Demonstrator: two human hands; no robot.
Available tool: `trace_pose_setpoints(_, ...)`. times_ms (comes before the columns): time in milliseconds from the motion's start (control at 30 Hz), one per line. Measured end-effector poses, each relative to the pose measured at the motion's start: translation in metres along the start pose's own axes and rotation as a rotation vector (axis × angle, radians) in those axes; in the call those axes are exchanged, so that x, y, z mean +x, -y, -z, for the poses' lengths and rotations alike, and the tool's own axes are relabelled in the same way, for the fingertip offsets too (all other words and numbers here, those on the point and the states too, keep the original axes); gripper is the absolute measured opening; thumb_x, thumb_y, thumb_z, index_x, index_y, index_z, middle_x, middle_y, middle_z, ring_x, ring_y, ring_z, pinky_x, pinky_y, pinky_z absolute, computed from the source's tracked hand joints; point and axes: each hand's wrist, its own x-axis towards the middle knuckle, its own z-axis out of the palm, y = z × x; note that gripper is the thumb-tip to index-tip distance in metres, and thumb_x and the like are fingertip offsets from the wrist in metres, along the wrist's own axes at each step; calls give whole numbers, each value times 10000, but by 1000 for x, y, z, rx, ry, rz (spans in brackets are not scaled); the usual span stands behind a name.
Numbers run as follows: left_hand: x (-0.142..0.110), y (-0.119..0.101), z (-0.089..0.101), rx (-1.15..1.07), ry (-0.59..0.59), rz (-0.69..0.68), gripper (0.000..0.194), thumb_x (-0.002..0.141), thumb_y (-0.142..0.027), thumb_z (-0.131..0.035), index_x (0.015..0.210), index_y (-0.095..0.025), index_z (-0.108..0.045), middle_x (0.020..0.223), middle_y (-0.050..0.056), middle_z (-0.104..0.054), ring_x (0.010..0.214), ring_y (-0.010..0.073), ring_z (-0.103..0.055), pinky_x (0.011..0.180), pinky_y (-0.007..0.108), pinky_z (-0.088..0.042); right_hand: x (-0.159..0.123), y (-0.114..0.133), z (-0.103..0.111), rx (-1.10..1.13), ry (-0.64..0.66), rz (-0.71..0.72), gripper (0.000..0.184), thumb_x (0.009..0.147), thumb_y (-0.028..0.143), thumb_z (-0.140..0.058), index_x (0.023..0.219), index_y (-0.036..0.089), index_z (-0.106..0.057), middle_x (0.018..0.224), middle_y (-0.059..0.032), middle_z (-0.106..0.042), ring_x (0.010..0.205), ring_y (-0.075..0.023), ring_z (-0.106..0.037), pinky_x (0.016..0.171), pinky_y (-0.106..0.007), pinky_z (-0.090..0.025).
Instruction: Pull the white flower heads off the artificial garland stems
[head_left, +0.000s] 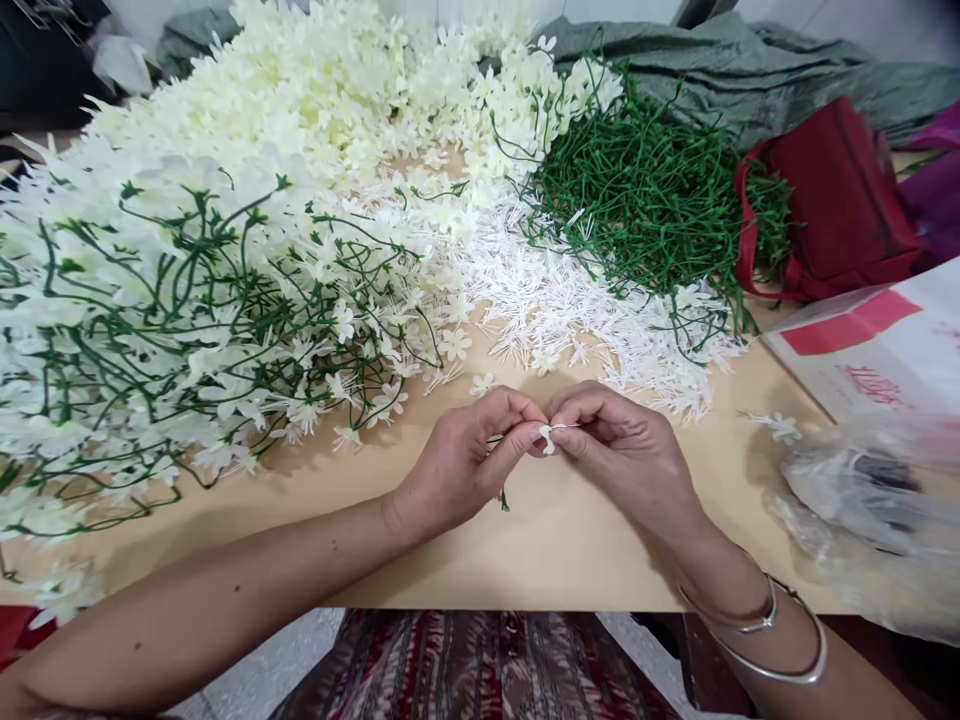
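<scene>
Close together over the front of the table [420, 560], my two hands meet at a small white artificial flower [548, 440]. My left hand [480, 450] is closed, pinching the flower between thumb and forefinger. A green plastic stem [505, 500] hangs below its fingers, partly hidden by them. My right hand [619, 440] pinches a thin white stamen piece [564, 427] at the flower's right side. Beyond the hands lies a heap of white stamen pieces [555, 300]. To the left are flowers joined to green stems [225, 320].
At the back is a large pile of cream petals [322, 90]; right of it, a heap of green stems [645, 190]. A red bag [840, 200], a white and red box [885, 340] and clear plastic bags [847, 500] line the right side. One loose flower [784, 428] lies near the box.
</scene>
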Motion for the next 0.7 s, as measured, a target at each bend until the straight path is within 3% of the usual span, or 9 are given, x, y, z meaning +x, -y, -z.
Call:
trace_pose_setpoints(133, -2, -2, 0, -6, 39, -14, 136, 1029, -294, -568, 966, -179, -606, 839, 16, -735, 733, 102, -685, 684, 209, -529, 1, 2, 7, -37, -87, -7, 98, 827, 255, -825, 862, 255, -733, 850, 0, -733, 746, -142, -691, 657, -266, -567)
trace_pose_setpoints(267, -8, 0, 0, 223, 83, -154, 94, 1006, -233, -598, 960, -172, -653, 800, 9, -722, 667, 99, -631, 621, 207, -477, 0, 12, 16, -311, -219, 2, 118, 902, 351, -742, 964, 253, -724, 928, -26, -747, 838, -181, -685, 763, -333, -555)
trace_pose_setpoints(367, -13, 5, 0, 397, 136, -283, 97, 1011, -199, -584, 990, -169, -674, 887, 38, -758, 772, 133, -682, 729, 246, -531, 7, 21, 17, -651, -142, 98, 117, 922, 333, -693, 994, 245, -719, 965, -42, -741, 831, -197, -665, 794, -369, -538)
trace_pose_setpoints(500, -15, 11, -1, 493, 149, -329, 122, 1039, -225, -551, 1027, -172, -661, 921, 39, -766, 810, 141, -709, 756, 256, -560, 29, 21, 10, -1008, -49, 227, 209, 925, 205, -606, 1097, 238, -722, 1047, -82, -718, 742, -200, -629, 750, -398, -497)
trace_pose_setpoints(600, -16, 14, 0, 598, 121, -367, 137, 1052, -232, -539, 1033, -166, -657, 934, 38, -772, 828, 148, -726, 786, 278, -569, 45, 11, 7, -1126, -46, 241, 149, 889, 153, -592, 904, 223, -722, 913, -80, -676, 736, -220, -605, 695, -383, -456)
trace_pose_setpoints(700, -15, 15, 2, 725, 107, -404, 147, 1061, -228, -525, 1032, -172, -657, 937, 29, -775, 846, 160, -735, 811, 311, -565, 48, 4, 12, -1098, -90, 241, 153, 854, 122, -597, 784, 222, -688, 858, -67, -670, 718, -214, -601, 685, -375, -445)
